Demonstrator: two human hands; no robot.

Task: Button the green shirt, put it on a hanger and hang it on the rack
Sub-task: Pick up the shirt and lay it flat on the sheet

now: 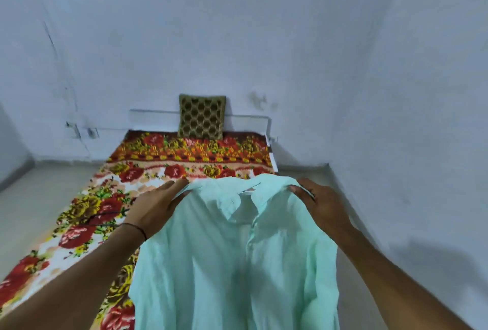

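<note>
Pale mint-green collared cotton shirt (232, 263) held up in mid-air w/ front twd camera, collar at top, body hanging down over near right part of bed w/ red-yellow floral blanket (79, 224). Left grip (155, 205) pinches shirt's left shoulder btwn thumb & fingers, thin black thread band (137, 229) on that wrist; right grip (324, 205) clamped on right shoulder, fingers curled over fabric. Olive-brown patterned square cushion (202, 117) upright at far end of bed against pale blue wall (264, 39).
</note>
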